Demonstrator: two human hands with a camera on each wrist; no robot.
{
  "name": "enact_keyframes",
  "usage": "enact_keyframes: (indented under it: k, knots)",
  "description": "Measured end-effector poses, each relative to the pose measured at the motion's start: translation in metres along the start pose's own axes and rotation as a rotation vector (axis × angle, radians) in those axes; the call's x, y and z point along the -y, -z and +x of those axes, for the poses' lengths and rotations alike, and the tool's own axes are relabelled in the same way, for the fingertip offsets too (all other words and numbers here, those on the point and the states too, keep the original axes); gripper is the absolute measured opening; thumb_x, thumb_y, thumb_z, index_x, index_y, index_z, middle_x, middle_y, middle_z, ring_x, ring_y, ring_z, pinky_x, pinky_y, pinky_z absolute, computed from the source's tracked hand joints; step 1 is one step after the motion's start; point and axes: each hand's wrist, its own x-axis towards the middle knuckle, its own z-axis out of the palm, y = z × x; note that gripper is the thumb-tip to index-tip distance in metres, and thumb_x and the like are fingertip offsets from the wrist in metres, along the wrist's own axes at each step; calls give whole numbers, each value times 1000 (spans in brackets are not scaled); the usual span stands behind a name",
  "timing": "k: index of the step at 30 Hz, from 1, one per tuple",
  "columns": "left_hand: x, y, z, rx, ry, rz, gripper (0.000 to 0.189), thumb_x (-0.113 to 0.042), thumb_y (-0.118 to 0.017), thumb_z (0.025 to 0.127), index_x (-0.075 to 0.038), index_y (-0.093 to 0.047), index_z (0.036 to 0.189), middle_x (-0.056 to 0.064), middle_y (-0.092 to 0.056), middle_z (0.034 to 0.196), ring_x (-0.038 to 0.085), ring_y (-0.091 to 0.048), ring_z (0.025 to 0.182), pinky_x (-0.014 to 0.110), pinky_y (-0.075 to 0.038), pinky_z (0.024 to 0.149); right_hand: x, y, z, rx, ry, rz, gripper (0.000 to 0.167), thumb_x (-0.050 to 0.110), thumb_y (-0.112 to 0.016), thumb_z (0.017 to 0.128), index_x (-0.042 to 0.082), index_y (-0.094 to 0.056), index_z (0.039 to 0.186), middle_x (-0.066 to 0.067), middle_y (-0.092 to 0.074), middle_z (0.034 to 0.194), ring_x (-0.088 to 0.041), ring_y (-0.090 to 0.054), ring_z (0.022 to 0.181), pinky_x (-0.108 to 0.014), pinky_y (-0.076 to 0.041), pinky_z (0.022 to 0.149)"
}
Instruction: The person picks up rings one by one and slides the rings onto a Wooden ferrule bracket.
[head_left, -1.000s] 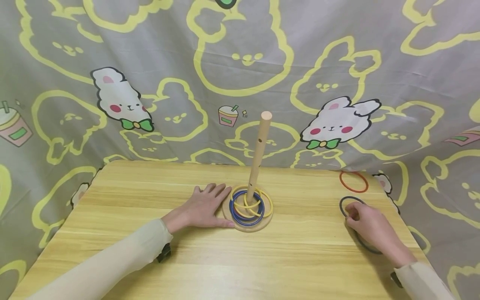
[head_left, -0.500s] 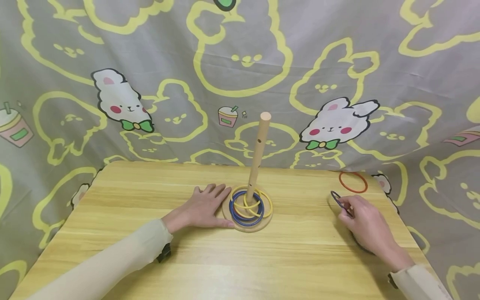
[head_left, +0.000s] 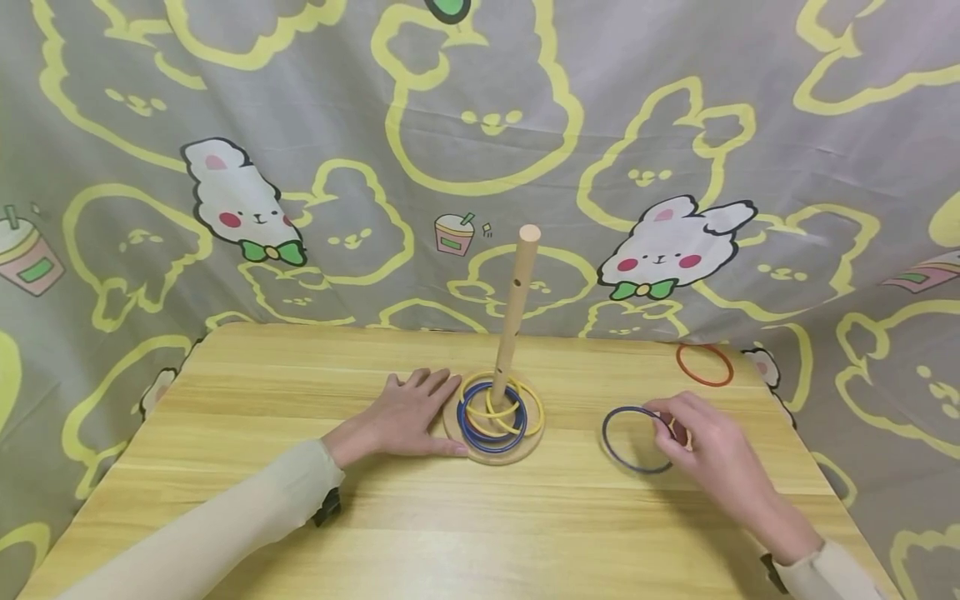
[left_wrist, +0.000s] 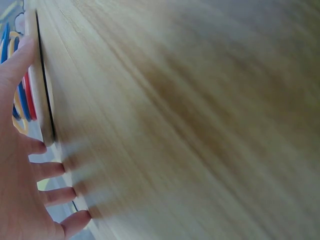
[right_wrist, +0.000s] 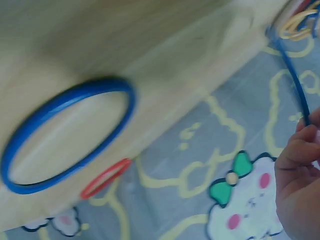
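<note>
My right hand [head_left: 712,442] pinches a thin blue ring [head_left: 604,433] by its right side, between thumb and fingers. The ring is held over the table, right of a wooden peg [head_left: 513,317] that stands upright on a round wooden base [head_left: 495,459]. Several blue and yellow rings lie loosely stacked around the peg's foot, with a bit of red among them. My left hand [head_left: 408,417] rests with fingers spread on the table left of the base, thumb at the base's edge. In the right wrist view, a second blue ring [right_wrist: 80,93] lies on the table.
A red ring [head_left: 705,384] lies near the table's back right corner. A grey curtain [head_left: 337,108] with yellow rabbit outlines hangs right behind and beside the wooden table [head_left: 450,533].
My right hand has lifted the blue ring off the table and carried it left toward the peg, turning it on the way. My left hand has stayed in place.
</note>
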Motion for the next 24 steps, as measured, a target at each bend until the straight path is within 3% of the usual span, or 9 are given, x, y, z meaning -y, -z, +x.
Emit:
enact_keyframes:
  k: [5,10,16,24]
  knots:
    - [2,-3,0,-17,-11,-2,123,-91,-59,88,-7,-28,174,22,-31,174,50,-32,155,79,-33,105,21,5,14,34,0,62,19,8,-66,100,9,-79,113,14,-60,91,-1,-50,71,-14,-41,61]
    - [3,-4,0,-13,-3,10,124,-92,-57,88,-9,-27,175,21,-30,175,48,-31,156,77,-33,105,43,9,32,31,-55,102,33,-7,-77,96,13,-80,122,15,-59,90,-1,-47,67,-14,-40,59]
    - [-2,3,-2,-2,5,-16,121,-87,-64,89,-6,-30,173,23,-32,173,50,-31,155,79,-32,106,68,14,61,-28,-112,154,39,-9,-78,97,20,-81,123,16,-56,85,-3,-46,65,-17,-38,57]
    - [-4,4,-2,16,18,-10,121,-88,-62,89,-8,-28,174,22,-30,174,49,-29,157,80,-29,109,88,22,107,-138,-70,309,34,-12,-76,96,8,-81,122,9,-63,88,-7,-53,70,-17,-43,60]
